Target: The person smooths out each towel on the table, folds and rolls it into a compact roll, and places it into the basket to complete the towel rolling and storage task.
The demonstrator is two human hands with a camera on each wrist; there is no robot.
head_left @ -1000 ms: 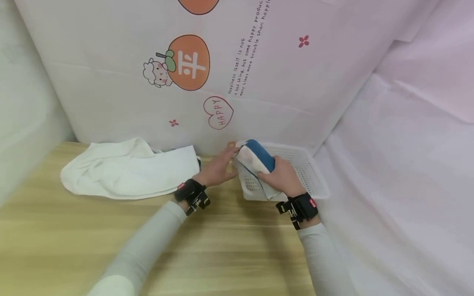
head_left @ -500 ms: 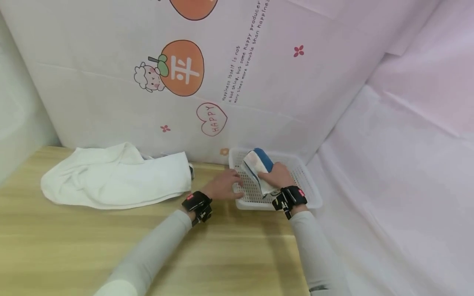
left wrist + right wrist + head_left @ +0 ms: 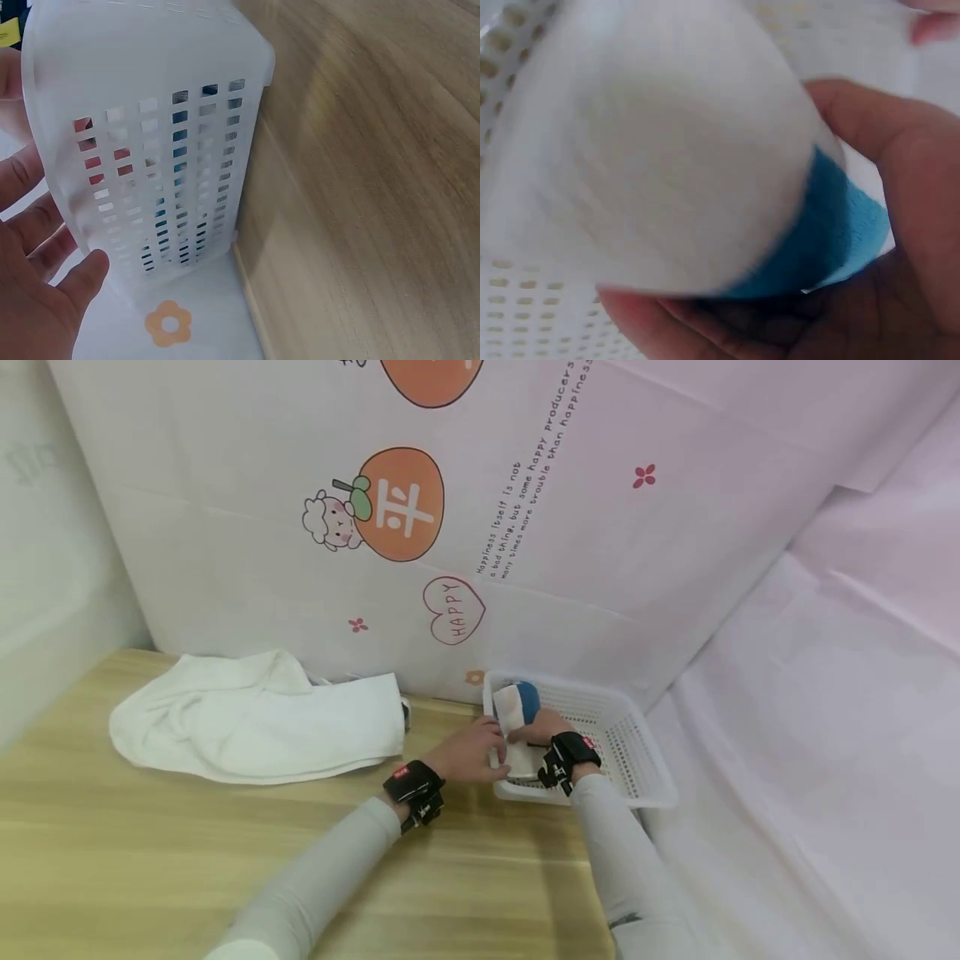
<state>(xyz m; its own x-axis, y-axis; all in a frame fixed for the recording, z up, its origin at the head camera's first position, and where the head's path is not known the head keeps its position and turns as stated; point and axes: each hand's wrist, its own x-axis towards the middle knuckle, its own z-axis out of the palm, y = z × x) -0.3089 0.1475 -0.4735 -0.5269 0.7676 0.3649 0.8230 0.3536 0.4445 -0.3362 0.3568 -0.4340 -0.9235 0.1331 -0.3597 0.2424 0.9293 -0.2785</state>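
My right hand (image 3: 546, 727) grips a folded white-and-blue cloth (image 3: 510, 708) inside the left part of a white perforated plastic basket (image 3: 654, 764). In the right wrist view, the thumb and fingers curl round the blue end of the cloth, and its white part fills the picture. Over the basket's left rim lies my left hand (image 3: 468, 753). The left wrist view shows its thumb outside the basket wall (image 3: 142, 67) and its fingers (image 3: 34, 221) passing behind the rim, with reddish patches showing through the holes. My right hand hides part of the cloth.
A large folded white cloth (image 3: 300, 722) lies on the wooden table (image 3: 360, 852) to the left, a small dark thing (image 3: 407, 714) at its right end. A printed white sheet (image 3: 247, 577) stands behind the basket, and a pinkish sheet (image 3: 840, 735) hangs on the right.
My right hand has lowered the white-and-blue cloth from above the basket down into its left part. My left hand has left the cloth and moved down to the basket's left rim.
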